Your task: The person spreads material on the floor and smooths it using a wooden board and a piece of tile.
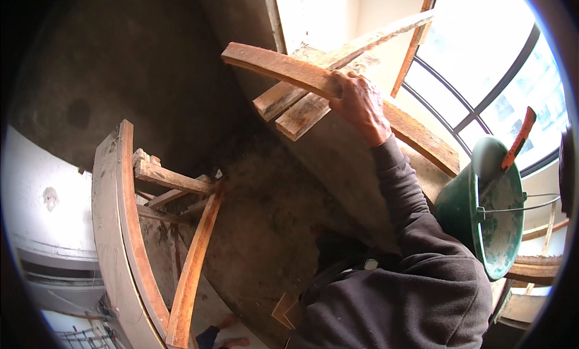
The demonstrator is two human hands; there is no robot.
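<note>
My right hand (360,104) reaches up and grips the upper edge of a curved wooden board (283,66), part of a nailed frame of planks (304,111) held against the rough concrete surface (271,228). My dark sleeve (410,228) runs from the lower right up to that hand. The left hand is out of sight.
A second curved wooden frame (123,240) with cross braces stands at the left. A green bucket (500,228) with a wire handle hangs at the right, an orange-handled tool (520,136) sticking out of it. An arched window (482,59) lies beyond. Part of another person (224,336) shows far below.
</note>
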